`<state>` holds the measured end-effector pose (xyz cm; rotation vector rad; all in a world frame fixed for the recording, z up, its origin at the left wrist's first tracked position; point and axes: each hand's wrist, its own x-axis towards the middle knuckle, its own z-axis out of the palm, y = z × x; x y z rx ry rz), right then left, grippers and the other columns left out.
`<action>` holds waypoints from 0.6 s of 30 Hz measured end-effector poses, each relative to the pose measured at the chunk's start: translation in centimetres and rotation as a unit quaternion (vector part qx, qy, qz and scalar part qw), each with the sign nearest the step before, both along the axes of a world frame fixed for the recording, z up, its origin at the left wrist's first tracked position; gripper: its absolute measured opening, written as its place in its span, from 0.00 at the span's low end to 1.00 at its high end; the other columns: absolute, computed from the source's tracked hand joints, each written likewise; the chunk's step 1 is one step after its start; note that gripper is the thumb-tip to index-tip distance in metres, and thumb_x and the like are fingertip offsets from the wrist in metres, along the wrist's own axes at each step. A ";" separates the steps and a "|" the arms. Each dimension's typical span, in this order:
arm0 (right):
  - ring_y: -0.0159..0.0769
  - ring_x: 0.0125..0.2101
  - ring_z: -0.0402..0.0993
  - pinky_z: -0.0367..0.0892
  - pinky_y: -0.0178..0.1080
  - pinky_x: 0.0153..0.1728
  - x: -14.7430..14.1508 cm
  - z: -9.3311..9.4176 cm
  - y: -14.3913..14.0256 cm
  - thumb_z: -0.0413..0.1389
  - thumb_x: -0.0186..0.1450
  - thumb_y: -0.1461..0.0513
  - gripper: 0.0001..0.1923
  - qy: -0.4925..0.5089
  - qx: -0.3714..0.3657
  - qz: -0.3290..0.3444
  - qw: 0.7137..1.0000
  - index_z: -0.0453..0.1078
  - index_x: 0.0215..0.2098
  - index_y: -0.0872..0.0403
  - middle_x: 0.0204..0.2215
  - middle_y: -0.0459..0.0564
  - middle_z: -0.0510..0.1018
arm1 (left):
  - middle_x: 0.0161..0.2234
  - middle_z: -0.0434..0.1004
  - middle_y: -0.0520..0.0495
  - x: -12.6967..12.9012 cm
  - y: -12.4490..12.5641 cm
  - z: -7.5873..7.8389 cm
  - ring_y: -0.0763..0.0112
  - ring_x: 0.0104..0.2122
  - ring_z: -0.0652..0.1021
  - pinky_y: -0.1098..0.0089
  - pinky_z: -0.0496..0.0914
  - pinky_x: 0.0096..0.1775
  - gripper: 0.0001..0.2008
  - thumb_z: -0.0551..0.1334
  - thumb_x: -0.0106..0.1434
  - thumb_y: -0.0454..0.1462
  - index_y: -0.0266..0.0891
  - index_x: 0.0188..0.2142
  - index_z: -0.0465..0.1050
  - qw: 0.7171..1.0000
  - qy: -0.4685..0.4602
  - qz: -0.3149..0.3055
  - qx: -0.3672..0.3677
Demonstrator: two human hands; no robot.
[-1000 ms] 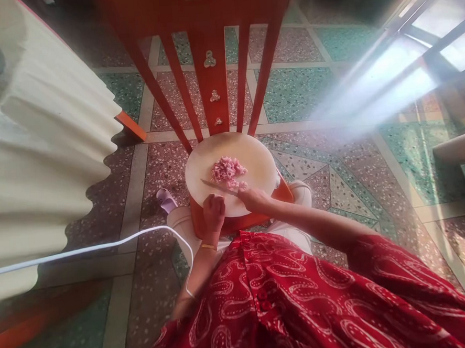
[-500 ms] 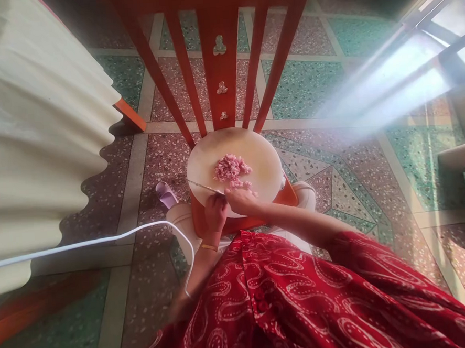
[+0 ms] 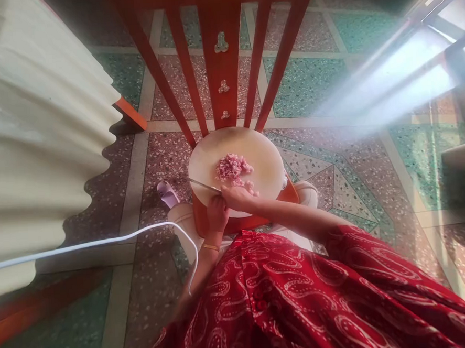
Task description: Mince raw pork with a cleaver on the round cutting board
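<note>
The right hand (image 3: 237, 197) is closed around the handle of a knife (image 3: 204, 185), whose thin blade runs out to the person's left, low over the near-left part of a round pale cutting board (image 3: 263, 161); the handle itself is hidden inside the grip. The left hand (image 3: 217, 212) is curled into a loose fist at the near edge of the board, just below the blade and touching the right hand; whether it holds anything cannot be determined. A gold bangle (image 3: 210, 246) sits on the left wrist. A small heap of chopped pink pieces (image 3: 232, 169) lies near the middle of the board, with a few stray pieces trailing toward the right hand. The board rests on the seat of an orange-red wooden chair (image 3: 221, 54), its slatted back rising on the far side. Both arms come from red patterned clothing (image 3: 287, 302) that fills the lower frame. A white cable (image 3: 103, 244) runs across the floor from the left edge toward the left arm. A lilac slipper (image 3: 166, 194) lies on the terrazzo floor (image 3: 309, 85) just left of the chair seat. A cream scalloped cloth (image 3: 44, 133) hangs over the table at left. Bright glare crosses the upper right.
</note>
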<state>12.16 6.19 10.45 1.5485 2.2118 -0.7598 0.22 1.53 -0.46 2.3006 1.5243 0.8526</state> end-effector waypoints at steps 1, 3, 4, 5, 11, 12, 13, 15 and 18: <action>0.41 0.36 0.75 0.67 0.37 0.32 0.8 0.1 -0.3 0.46 0.65 0.65 0.12 0.002 0.001 0.001 1.000 0.61 0.47 0.57 0.36 0.57 0.76 | 0.34 0.72 0.42 0.0 0.0 0.1 0.59 0.40 0.72 0.58 0.68 0.44 0.06 0.55 0.61 0.33 0.39 0.35 0.70 1.000 -0.005 0.003 0.002; 0.42 0.38 0.75 0.67 0.37 0.33 3.2 0.3 -1.2 0.46 0.65 0.66 0.14 0.001 0.000 -0.010 1.000 0.61 0.49 0.56 0.40 0.58 0.75 | 0.38 0.72 0.42 0.2 -0.1 0.5 0.60 0.42 0.72 0.59 0.68 0.44 0.06 0.54 0.63 0.35 0.39 0.35 0.70 1.000 -0.021 0.021 0.007; 0.42 0.38 0.75 0.67 0.37 0.33 4.5 0.5 -1.7 0.46 0.65 0.66 0.15 -0.008 0.003 -0.029 1.000 0.60 0.50 0.56 0.39 0.58 0.76 | 0.41 0.72 0.41 0.3 -0.1 0.7 0.60 0.43 0.72 0.59 0.68 0.45 0.07 0.54 0.63 0.36 0.39 0.35 0.70 0.999 -0.028 0.028 0.007; 0.43 0.38 0.75 0.67 0.37 0.33 5.7 0.8 -2.2 0.46 0.65 0.65 0.16 -0.015 0.008 -0.050 0.999 0.59 0.52 0.56 0.38 0.58 0.76 | 0.43 0.71 0.41 0.5 -0.1 1.0 0.60 0.45 0.71 0.59 0.68 0.46 0.07 0.54 0.64 0.37 0.39 0.36 0.70 0.999 -0.032 0.032 0.004; 0.44 0.35 0.76 0.67 0.38 0.32 7.3 2.4 -3.8 0.43 0.66 0.63 0.17 -0.004 0.035 -0.110 0.993 0.56 0.54 0.55 0.36 0.56 0.77 | 0.53 0.63 0.39 0.4 -0.3 3.1 0.60 0.53 0.66 0.59 0.64 0.51 0.14 0.50 0.66 0.38 0.38 0.49 0.65 0.998 -0.056 0.035 -0.014; 0.44 0.36 0.76 0.67 0.38 0.32 7.0 2.5 -4.0 0.43 0.66 0.63 0.18 -0.004 0.028 -0.109 0.994 0.56 0.54 0.56 0.36 0.57 0.77 | 0.51 0.66 0.39 0.2 -0.5 3.3 0.61 0.52 0.67 0.59 0.64 0.51 0.13 0.50 0.66 0.38 0.39 0.48 0.66 0.997 -0.058 0.050 -0.014; 0.44 0.37 0.76 0.67 0.38 0.33 6.8 2.4 -4.3 0.43 0.66 0.64 0.19 -0.007 0.019 -0.105 0.994 0.55 0.55 0.56 0.37 0.58 0.77 | 0.48 0.68 0.41 -0.1 -0.7 3.5 0.62 0.50 0.69 0.60 0.65 0.50 0.12 0.50 0.66 0.38 0.40 0.45 0.67 0.997 -0.055 0.061 -0.013; 0.45 0.39 0.75 0.67 0.38 0.34 6.3 2.1 -4.8 0.44 0.65 0.66 0.22 -0.014 0.011 -0.092 0.996 0.53 0.57 0.57 0.38 0.59 0.76 | 0.41 0.72 0.43 -0.6 -1.1 3.4 0.63 0.44 0.71 0.61 0.65 0.48 0.10 0.51 0.66 0.38 0.41 0.41 0.69 0.997 -0.040 0.061 -0.013; 0.45 0.40 0.74 0.67 0.39 0.34 6.1 1.7 -5.4 0.45 0.63 0.67 0.22 -0.014 0.022 -0.068 0.997 0.55 0.56 0.57 0.43 0.61 0.74 | 0.36 0.74 0.44 -0.6 -0.9 2.7 0.64 0.39 0.73 0.62 0.66 0.44 0.09 0.53 0.66 0.40 0.40 0.38 0.70 0.998 -0.031 0.047 -0.009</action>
